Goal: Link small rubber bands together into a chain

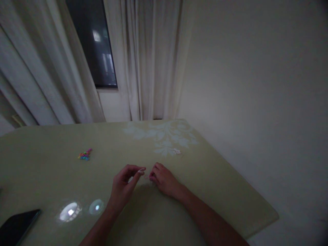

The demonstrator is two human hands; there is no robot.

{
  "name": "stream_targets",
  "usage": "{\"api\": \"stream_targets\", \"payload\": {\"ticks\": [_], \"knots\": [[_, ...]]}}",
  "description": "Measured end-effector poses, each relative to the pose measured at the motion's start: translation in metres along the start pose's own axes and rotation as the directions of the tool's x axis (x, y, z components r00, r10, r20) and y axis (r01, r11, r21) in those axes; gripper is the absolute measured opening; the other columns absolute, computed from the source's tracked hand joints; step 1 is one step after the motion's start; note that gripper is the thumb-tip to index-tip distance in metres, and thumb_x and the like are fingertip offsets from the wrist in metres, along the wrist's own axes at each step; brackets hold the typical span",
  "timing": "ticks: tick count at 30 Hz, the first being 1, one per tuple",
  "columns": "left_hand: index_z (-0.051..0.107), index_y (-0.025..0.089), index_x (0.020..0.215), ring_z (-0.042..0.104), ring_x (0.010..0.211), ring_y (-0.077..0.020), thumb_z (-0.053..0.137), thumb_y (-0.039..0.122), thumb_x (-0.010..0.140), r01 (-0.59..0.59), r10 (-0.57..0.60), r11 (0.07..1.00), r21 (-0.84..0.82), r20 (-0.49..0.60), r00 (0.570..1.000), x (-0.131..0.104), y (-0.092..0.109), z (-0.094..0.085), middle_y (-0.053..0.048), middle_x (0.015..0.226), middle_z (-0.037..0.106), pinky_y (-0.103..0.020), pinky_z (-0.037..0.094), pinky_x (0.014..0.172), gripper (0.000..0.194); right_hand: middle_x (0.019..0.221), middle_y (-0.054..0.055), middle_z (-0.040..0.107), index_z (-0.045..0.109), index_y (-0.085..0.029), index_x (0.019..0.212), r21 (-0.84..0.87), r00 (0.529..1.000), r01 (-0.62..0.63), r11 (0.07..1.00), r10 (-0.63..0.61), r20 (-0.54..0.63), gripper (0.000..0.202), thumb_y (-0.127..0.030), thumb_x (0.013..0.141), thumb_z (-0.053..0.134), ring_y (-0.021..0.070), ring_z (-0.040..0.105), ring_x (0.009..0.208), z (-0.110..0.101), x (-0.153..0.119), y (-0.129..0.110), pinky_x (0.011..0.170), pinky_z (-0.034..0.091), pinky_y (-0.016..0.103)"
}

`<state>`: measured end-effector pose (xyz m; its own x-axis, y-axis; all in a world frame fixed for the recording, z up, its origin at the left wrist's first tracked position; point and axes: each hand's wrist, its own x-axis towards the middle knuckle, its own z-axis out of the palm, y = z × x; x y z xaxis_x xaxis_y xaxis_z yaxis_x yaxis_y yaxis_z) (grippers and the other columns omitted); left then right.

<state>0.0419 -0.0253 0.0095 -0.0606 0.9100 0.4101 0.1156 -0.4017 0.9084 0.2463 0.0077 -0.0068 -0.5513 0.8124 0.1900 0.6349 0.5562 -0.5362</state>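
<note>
My left hand (125, 184) pinches a thin white cord (141, 170) between thumb and forefinger, just above the table. Close beside it on the right, my right hand (164, 179) has its fingers pressed together; what they hold is too small and dim to name. Between the two hands a faint thread-like line shows. Further back, a small heap of colourful beads or similar tiny pieces (85, 154) lies to the left. A little white bundle (176, 151) rests beyond my right hand.
The pale green table (56, 177) has a white leaf pattern at its far side and reflects lamps at the left. A dark flat device, like a phone or tablet (19, 225), lies at the lower left. Curtains (143, 61) and a wall (251, 85) stand behind.
</note>
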Motion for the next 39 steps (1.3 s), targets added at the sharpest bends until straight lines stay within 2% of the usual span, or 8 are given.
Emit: {"api": "stream_targets", "payload": {"ticks": [4, 7, 14, 20, 25, 32, 36, 39], "knots": [[0.071, 0.018, 0.091, 0.078, 0.075, -0.0199, 0.076, 0.040, 0.089, 0.005, -0.005, 1.000, -0.019, -0.001, 1.000, -0.001, -0.001, 0.000, -0.007, 0.087, 0.081, -0.031, 0.064, 0.071, 0.022, 0.106, 0.006, 0.059, 0.065, -0.016, 0.101, 0.121, 0.993, -0.065, 0.991, 0.077, -0.095, 0.005, -0.014, 0.102, 0.061, 0.0174, 0.058, 0.100, -0.003, 0.002, 0.006, 0.090, 0.047, 0.029], [0.068, 0.019, 0.092, 0.076, 0.075, -0.0188, 0.076, 0.038, 0.090, 0.011, -0.011, 0.999, -0.042, 0.000, 1.000, -0.003, -0.003, 0.000, -0.006, 0.085, 0.079, -0.029, 0.063, 0.070, 0.021, 0.105, 0.006, 0.059, 0.067, -0.017, 0.098, 0.088, 0.977, -0.136, 0.987, 0.148, -0.154, 0.007, -0.013, 0.101, 0.062, 0.0184, 0.059, 0.101, -0.007, 0.003, 0.012, 0.092, 0.046, 0.031], [0.066, 0.019, 0.092, 0.075, 0.072, -0.0168, 0.074, 0.037, 0.092, 0.029, -0.030, 0.997, -0.075, -0.011, 0.999, -0.003, -0.006, 0.000, -0.004, 0.083, 0.078, -0.027, 0.061, 0.067, 0.020, 0.108, 0.004, 0.060, 0.076, -0.020, 0.096, 0.112, 0.995, -0.072, 0.991, 0.079, -0.063, 0.008, -0.020, 0.090, 0.080, 0.0178, 0.060, 0.102, -0.001, 0.004, 0.009, 0.092, 0.047, 0.029], [0.067, 0.019, 0.089, 0.074, 0.069, -0.0167, 0.076, 0.039, 0.091, -0.001, 0.001, 0.998, -0.070, 0.000, 1.000, -0.002, 0.000, 0.002, -0.003, 0.079, 0.077, -0.027, 0.062, 0.065, 0.022, 0.106, 0.008, 0.063, 0.072, -0.015, 0.097, -0.149, 0.999, -0.014, 0.989, 0.019, 0.034, 0.005, -0.020, 0.097, 0.071, 0.0217, 0.058, 0.101, 0.002, 0.004, -0.004, 0.088, 0.046, 0.032], [0.071, 0.019, 0.088, 0.080, 0.087, -0.0227, 0.076, 0.044, 0.089, 0.009, -0.007, 0.998, -0.064, 0.035, 0.999, -0.001, 0.000, 0.002, -0.010, 0.093, 0.082, -0.034, 0.066, 0.080, 0.026, 0.107, 0.014, 0.061, 0.067, -0.013, 0.101, -0.315, 0.998, 0.060, 0.947, -0.046, 0.053, 0.009, -0.018, 0.103, 0.060, 0.0272, 0.054, 0.103, 0.008, 0.001, -0.002, 0.090, 0.045, 0.039], [0.077, 0.020, 0.097, 0.079, 0.078, -0.0215, 0.074, 0.041, 0.091, -0.005, 0.005, 1.000, 0.005, 0.088, 0.996, -0.003, -0.008, -0.001, -0.008, 0.088, 0.082, -0.031, 0.065, 0.074, 0.022, 0.109, 0.008, 0.059, 0.066, -0.015, 0.102, -0.076, 0.998, -0.004, 0.997, -0.002, -0.071, 0.004, -0.018, 0.102, 0.064, 0.0209, 0.056, 0.104, -0.002, -0.001, 0.000, 0.093, 0.045, 0.032], [0.078, 0.022, 0.104, 0.079, 0.078, -0.0212, 0.070, 0.037, 0.094, 0.023, -0.024, 1.000, 0.008, 0.132, 0.991, -0.005, -0.006, -0.001, -0.007, 0.091, 0.082, -0.030, 0.064, 0.073, 0.020, 0.108, 0.006, 0.060, 0.070, -0.016, 0.100, -0.032, 0.998, -0.058, 0.998, 0.057, -0.028, 0.015, -0.028, 0.095, 0.077, 0.0203, 0.058, 0.103, -0.004, 0.000, -0.007, 0.091, 0.046, 0.031], [0.078, 0.023, 0.105, 0.079, 0.080, -0.0203, 0.067, 0.036, 0.096, 0.012, -0.014, 1.000, 0.016, 0.133, 0.991, -0.004, -0.006, -0.002, -0.007, 0.093, 0.083, -0.030, 0.063, 0.074, 0.019, 0.107, 0.007, 0.061, 0.071, -0.015, 0.098, -0.107, 0.997, -0.070, 0.992, 0.073, 0.022, 0.011, -0.026, 0.096, 0.074, 0.0218, 0.057, 0.104, -0.002, 0.000, -0.013, 0.090, 0.046, 0.032]]}}
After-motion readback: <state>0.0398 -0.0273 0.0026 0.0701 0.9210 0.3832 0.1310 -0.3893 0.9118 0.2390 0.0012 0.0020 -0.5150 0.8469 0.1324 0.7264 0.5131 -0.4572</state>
